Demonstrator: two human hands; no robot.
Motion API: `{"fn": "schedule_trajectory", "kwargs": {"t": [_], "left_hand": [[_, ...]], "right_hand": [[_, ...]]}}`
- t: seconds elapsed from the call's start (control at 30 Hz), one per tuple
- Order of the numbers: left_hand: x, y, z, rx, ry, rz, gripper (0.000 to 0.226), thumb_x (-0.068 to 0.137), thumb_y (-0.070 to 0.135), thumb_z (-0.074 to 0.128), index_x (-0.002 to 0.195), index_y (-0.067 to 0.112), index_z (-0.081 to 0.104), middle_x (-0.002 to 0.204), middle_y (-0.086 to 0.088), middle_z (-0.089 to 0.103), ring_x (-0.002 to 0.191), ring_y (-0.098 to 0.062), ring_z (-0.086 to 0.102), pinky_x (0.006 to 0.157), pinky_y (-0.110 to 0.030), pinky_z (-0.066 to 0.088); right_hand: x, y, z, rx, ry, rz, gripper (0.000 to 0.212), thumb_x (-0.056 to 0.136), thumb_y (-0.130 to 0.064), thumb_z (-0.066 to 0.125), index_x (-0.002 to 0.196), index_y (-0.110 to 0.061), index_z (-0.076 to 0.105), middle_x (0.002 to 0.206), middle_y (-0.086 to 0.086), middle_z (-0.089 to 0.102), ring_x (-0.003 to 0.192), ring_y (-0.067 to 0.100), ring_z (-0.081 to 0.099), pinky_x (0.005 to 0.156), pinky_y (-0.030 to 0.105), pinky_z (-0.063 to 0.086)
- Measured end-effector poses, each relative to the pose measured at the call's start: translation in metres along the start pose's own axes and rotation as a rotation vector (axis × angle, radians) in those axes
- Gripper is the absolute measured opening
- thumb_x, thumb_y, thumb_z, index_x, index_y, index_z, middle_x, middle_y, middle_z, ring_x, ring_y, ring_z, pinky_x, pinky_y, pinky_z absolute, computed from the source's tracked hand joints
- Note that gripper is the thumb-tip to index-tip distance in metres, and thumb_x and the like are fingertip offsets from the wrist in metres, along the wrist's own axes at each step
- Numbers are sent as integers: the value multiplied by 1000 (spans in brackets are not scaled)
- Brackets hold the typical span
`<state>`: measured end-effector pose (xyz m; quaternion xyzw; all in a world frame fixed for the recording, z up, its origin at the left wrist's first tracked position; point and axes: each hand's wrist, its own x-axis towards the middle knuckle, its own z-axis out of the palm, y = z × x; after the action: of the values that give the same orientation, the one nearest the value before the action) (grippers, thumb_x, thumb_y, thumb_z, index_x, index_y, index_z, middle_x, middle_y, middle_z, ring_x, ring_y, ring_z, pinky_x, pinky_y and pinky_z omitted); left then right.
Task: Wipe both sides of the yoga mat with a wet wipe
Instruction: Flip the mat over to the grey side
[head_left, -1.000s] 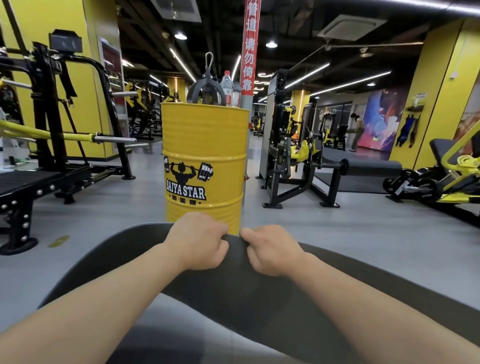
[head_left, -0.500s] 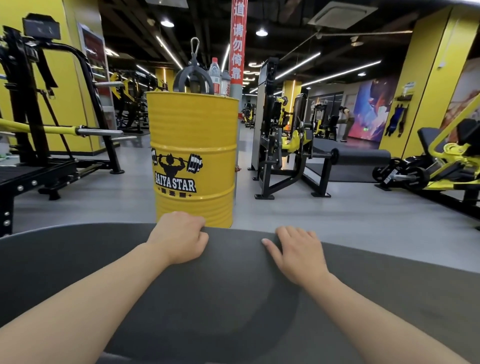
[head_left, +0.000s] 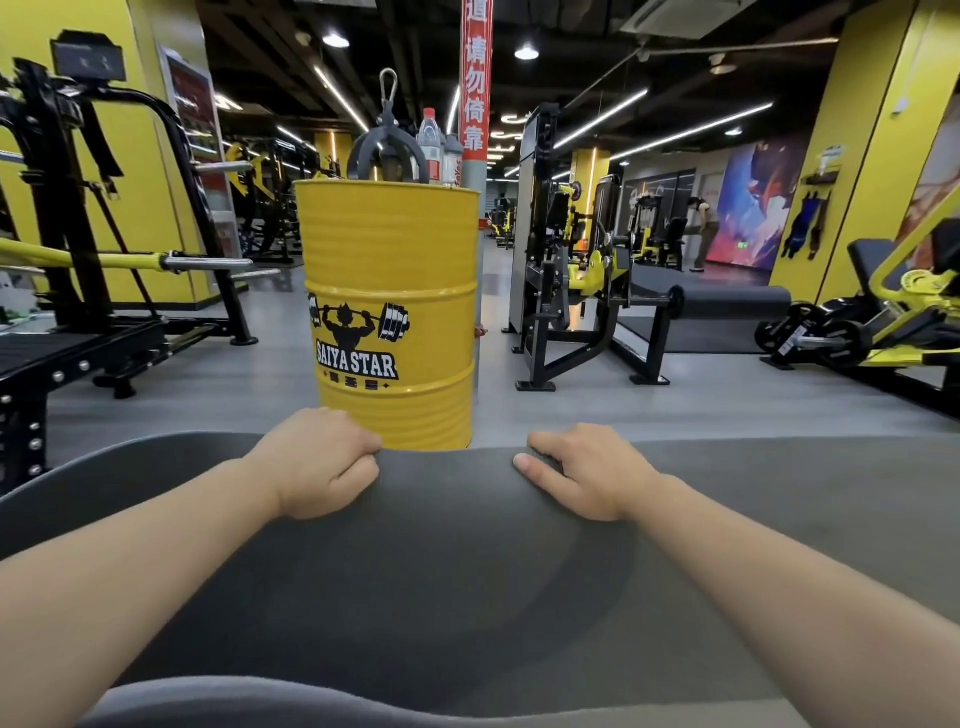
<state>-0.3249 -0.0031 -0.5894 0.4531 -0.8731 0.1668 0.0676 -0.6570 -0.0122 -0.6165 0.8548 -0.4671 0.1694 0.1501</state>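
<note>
Head view, taking the yellow drum (head_left: 395, 312) as landmark. Far to its left stands a black rack (head_left: 67, 218) with a yellow barbell (head_left: 104, 259) pointing toward the drum; bare grey floor (head_left: 249, 384) lies between rack and drum.

The dark grey yoga mat (head_left: 457, 561) spreads across the whole lower part of the view, in front of the drum. Its far edge runs left to right just below the drum's base and hides the drum's bottom rim. Whether the mat lies flat or is lifted at that edge cannot be told.

The left hand (head_left: 319, 470) is at the mat's far edge, just below the drum's left half, its fingers curled over the edge and gripping it. A bare stretch of edge separates the two hands, directly under the drum's right half. The right hand (head_left: 587, 470) is at the same edge, below and right of the drum, fingers bent over the edge with the thumb lying on the mat's upper face; it holds the mat.

On the drum's top stand a grey cable handle (head_left: 387, 150) and a clear bottle (head_left: 430, 145). Right of the drum a strip of open floor leads to a black and yellow weight machine (head_left: 576, 270), and farther right to a yellow bench machine (head_left: 883, 312).
</note>
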Motion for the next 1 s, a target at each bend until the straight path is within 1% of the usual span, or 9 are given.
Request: {"fn": "schedule_trajectory", "kwargs": {"t": [0.07, 0.13, 0.23, 0.33, 0.43, 0.53, 0.67, 0.83, 1.0], "left_hand": [[-3, 6, -5, -33, -114, -50, 54, 72, 50, 5, 70, 13, 44, 68, -6, 49, 68, -23, 47, 65, -39, 40], [-4, 11, -8, -111, -222, -107, 65, 80, 52, 8, 84, 8, 56, 86, -9, 58, 88, -25, 53, 81, -40, 45], [-3, 17, -7, -276, -437, -200, 41, 104, 44, 22, 102, 20, 55, 105, 4, 51, 107, -17, 47, 95, -33, 38], [4, 21, 0, -288, -543, -141, 30, 100, 48, 18, 87, 34, 41, 100, 12, 43, 106, -14, 41, 100, -32, 35], [10, 21, 12, -249, -385, -147, 44, 96, 49, 18, 83, 21, 49, 93, 4, 52, 99, -17, 48, 94, -36, 42], [18, 24, 25, -150, -189, -114, 51, 78, 52, 11, 68, 15, 45, 74, -7, 56, 75, -25, 54, 74, -42, 50], [25, 27, 56, -7, -46, -119, 46, 78, 48, 14, 65, 16, 44, 61, -1, 51, 60, -22, 47, 57, -35, 43], [38, 33, 92, 92, 235, -23, 27, 89, 33, 42, 68, 17, 41, 66, 1, 40, 66, -20, 33, 61, -39, 38], [56, 35, 111, 265, 330, -32, 21, 92, 28, 47, 79, 11, 50, 81, -7, 43, 76, -27, 38, 63, -42, 32]], "right_hand": [[-2, -3, -4, 43, -76, -23, 51, 95, -65, 20, 73, -21, 36, 56, 0, 45, 59, 20, 46, 58, 41, 43], [-6, -6, -9, 95, -136, -34, 52, 95, -63, 22, 72, -20, 38, 55, -1, 44, 58, 16, 45, 58, 41, 43], [-13, -7, -14, 143, -231, -31, 52, 97, -61, 24, 71, -19, 39, 57, 0, 44, 60, 15, 45, 59, 38, 41], [-20, -5, -12, 150, -276, -3, 51, 98, -60, 24, 71, -19, 41, 59, 0, 45, 62, 14, 45, 59, 36, 39], [-25, 1, 0, 27, -192, 39, 49, 96, -61, 19, 73, -23, 38, 60, -1, 47, 60, 15, 44, 58, 38, 40], [-28, 9, 21, -64, -108, 87, 51, 93, -66, 12, 76, -23, 34, 62, 1, 50, 63, 25, 48, 59, 39, 42], [-33, 19, 49, -86, -110, 107, 53, 91, -67, 8, 78, -23, 35, 64, -1, 52, 64, 27, 51, 61, 40, 45], [-39, 34, 70, -129, -73, 147, 51, 91, -66, 11, 80, -22, 33, 68, -4, 50, 64, 26, 52, 60, 38, 45], [-32, 48, 93, -201, -27, 178, 47, 94, -64, 21, 85, -21, 38, 78, -3, 49, 71, 26, 54, 56, 35, 38]]}}
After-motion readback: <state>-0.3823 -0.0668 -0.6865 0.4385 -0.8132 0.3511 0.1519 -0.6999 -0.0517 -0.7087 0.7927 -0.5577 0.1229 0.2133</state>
